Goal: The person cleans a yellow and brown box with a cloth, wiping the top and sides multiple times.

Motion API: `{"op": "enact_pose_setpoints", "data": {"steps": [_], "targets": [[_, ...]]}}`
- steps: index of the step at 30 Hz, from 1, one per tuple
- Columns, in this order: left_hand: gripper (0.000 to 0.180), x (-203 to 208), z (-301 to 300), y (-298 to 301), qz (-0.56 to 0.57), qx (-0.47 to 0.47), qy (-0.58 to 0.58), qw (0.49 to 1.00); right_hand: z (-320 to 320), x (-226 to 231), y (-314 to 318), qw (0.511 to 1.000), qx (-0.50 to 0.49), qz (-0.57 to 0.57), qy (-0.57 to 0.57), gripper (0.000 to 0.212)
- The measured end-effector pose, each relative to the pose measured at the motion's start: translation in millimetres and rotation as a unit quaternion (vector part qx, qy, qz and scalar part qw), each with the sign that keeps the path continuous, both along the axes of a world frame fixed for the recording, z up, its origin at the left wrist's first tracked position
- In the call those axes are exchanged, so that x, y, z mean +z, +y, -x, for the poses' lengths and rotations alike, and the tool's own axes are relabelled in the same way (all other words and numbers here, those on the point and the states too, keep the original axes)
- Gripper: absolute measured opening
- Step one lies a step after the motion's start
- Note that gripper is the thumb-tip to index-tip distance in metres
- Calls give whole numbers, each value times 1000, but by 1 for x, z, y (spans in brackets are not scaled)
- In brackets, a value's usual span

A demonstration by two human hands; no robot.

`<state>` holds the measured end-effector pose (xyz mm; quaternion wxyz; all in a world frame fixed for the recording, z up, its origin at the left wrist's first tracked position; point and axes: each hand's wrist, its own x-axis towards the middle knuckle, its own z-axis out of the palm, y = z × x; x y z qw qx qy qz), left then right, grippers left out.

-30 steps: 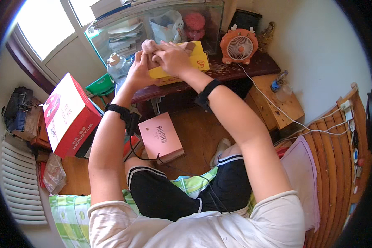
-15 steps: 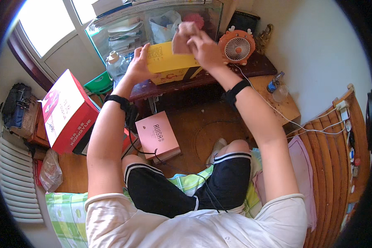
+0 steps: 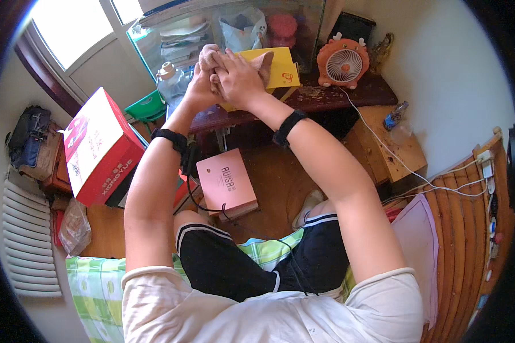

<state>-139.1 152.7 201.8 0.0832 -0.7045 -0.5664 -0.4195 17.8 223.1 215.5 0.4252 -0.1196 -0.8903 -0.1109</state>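
A yellow box [image 3: 284,73] sits on the dark red table, in front of a glass tank. My left hand [image 3: 199,92] is at the box's left end, closed against it, with its fingers partly hidden by the cloth and the other hand. My right hand [image 3: 241,82] lies over the same end, closed on a brownish-pink cloth [image 3: 264,66]. One part of the cloth bunches up above the fingers, and another hangs over the box's top at the right. The two hands touch or nearly touch. Black bands circle both forearms.
Right of the box stands an orange fan [image 3: 343,64], its white cable running to a power strip. A clear water jug [image 3: 173,86] is left of my hands. A pink box [image 3: 228,180] lies below, a large red-and-white box [image 3: 100,151] at left. A small bottle [image 3: 396,116] lies at right.
My right hand has moved left with the cloth, from the top of the yellow box to its left end beside my left hand. The whole view has shifted slightly.
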Motion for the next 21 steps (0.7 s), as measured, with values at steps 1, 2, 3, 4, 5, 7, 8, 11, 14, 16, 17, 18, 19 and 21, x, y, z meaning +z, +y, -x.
{"op": "enact_pose_setpoints", "data": {"steps": [1, 2, 3, 4, 5, 7, 8, 11, 14, 16, 17, 18, 19, 21], "targets": [[128, 1, -3, -1, 3, -2, -1, 1000, -1, -1, 3, 999, -11, 4, -38, 50], [127, 1, -7, -2, 35, 7, -20, 999, -6, -3, 6, 1000, 0, -2, -30, 50], [127, 3, -6, -6, 64, 22, -36, 997, -8, -2, 9, 1000, 2, -1, -29, 50], [127, 3, -7, -5, 63, 23, -35, 997, -13, -1, 15, 999, 22, 16, -30, 50], [128, 3, -8, -3, 53, 36, -29, 998, -20, 2, 23, 998, 40, 34, -31, 51], [130, 5, -10, -6, 44, 50, -24, 997, -41, 7, 38, 997, -14, 8, -72, 52], [130, 8, -9, -10, 58, 57, -34, 996, -50, 12, 40, 991, -75, 28, -111, 52], [128, 18, -23, -9, 73, 57, -41, 995, -82, 4, 65, 986, -149, 34, -65, 53], [127, 15, -31, -7, 71, 55, -37, 995, -82, -9, 71, 982, -177, 39, 44, 55], [126, 12, -32, -8, 77, 71, -28, 994, -77, -14, 63, 973, -217, 47, 71, 57], [126, 11, -31, -7, 76, 71, -28, 994, -73, -14, 62, 973, -217, 45, 72, 57], [126, 11, -33, -8, 73, 60, -32, 995, -71, -15, 58, 979, -198, 12, 56, 55], [126, 10, -28, -15, 71, 57, -35, 995, -61, -11, 46, 984, -171, -21, 42, 53], [125, 9, -31, -20, 70, 50, -48, 995, -43, -14, 27, 988, -153, 6, -7, 49]]}}
